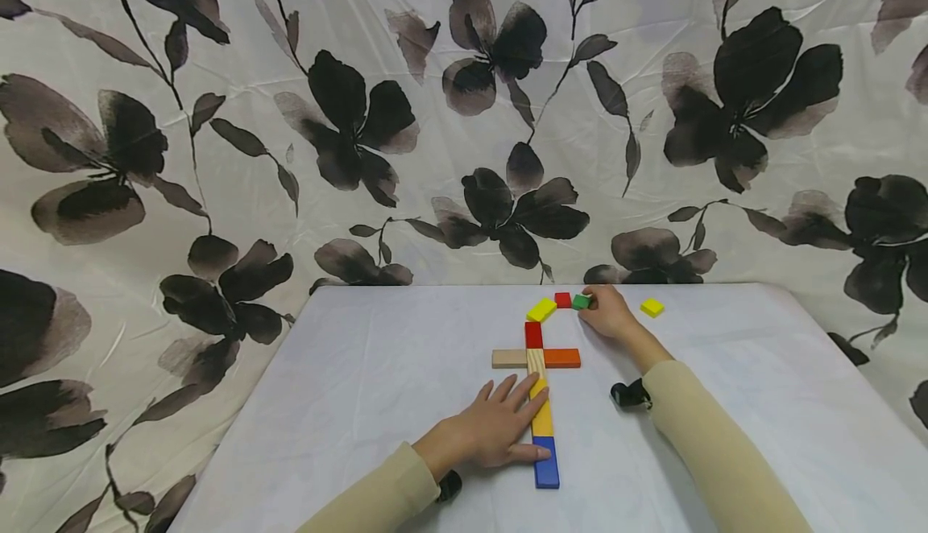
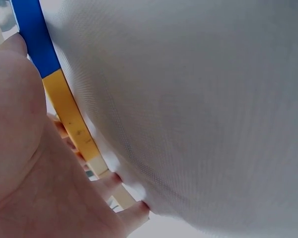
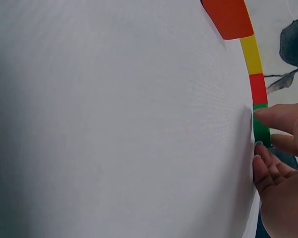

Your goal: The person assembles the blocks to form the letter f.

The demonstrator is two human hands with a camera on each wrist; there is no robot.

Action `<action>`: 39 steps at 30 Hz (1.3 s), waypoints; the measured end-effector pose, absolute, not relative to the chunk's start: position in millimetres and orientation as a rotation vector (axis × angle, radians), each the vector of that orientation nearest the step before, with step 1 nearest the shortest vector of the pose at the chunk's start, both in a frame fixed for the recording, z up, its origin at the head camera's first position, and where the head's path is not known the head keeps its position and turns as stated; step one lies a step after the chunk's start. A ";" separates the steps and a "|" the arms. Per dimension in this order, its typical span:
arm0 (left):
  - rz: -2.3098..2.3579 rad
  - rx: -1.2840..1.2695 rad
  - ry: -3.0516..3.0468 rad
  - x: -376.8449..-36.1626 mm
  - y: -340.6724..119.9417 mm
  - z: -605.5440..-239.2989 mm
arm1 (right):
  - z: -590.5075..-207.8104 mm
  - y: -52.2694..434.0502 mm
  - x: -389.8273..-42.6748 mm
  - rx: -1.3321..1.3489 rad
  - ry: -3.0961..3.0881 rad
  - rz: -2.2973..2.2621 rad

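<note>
At the far side of the table, my right hand [image 1: 607,313] pinches a green block [image 1: 581,302] between thumb and fingers. The green block lies beside a small red block [image 1: 562,300], followed by a tilted yellow block [image 1: 540,310]. Below these a second red block [image 1: 533,335] tops a column with a pale wooden block [image 1: 535,358], a long yellow block [image 1: 543,422] and a blue block [image 1: 548,475]. An orange block [image 1: 562,358] and a beige block [image 1: 509,359] stick out sideways. My left hand [image 1: 493,430], fingers spread, rests on the column; its thumb touches the blue block.
A loose yellow block [image 1: 652,307] lies right of my right hand. White cloth covers the table [image 1: 348,404], whose far edge runs just behind the blocks. A floral curtain [image 1: 406,138] hangs behind. Dark wrist-worn devices show beneath both sleeves.
</note>
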State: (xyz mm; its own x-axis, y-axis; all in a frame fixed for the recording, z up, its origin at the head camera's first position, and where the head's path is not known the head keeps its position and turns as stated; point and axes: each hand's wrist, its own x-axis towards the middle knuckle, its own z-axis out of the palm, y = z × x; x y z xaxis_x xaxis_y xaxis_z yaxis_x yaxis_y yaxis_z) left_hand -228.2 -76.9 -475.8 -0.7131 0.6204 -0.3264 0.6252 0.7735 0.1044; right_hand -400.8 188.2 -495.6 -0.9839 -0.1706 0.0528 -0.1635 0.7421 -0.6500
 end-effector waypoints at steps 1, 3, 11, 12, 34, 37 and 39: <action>-0.019 0.954 2.623 -228.3 -76.8 -475.8 | -495.0 189.3 -399.5 -0.294 2.933 -1.078; -0.018 0.953 2.621 -228.6 -76.8 -475.4 | -493.3 191.2 -396.6 -0.314 2.949 -1.061; 0.004 0.944 2.612 -228.8 -78.3 -472.4 | -486.1 200.6 -378.1 -0.351 2.936 -0.999; 0.005 0.944 2.613 -228.8 -78.4 -472.6 | -485.6 202.1 -376.1 -0.358 2.940 -0.990; 0.016 0.952 2.614 -228.4 -78.2 -475.6 | -479.1 238.8 -335.0 -0.400 3.072 -0.734; 0.017 0.952 2.613 -228.5 -78.7 -476.7 | -479.7 246.3 -330.1 -0.412 3.102 -0.724; 0.015 0.957 2.614 -228.8 -79.0 -477.5 | -479.4 251.5 -327.0 -0.414 3.116 -0.729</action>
State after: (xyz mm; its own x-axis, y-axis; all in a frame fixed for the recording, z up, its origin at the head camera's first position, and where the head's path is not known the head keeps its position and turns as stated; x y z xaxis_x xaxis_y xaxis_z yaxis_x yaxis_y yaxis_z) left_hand -228.8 -79.0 -477.5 -0.7078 0.6272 -0.3250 0.6235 0.7709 0.1298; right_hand -327.0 251.5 -479.4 -0.9635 -0.2281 0.1404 -0.2667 0.8651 -0.4248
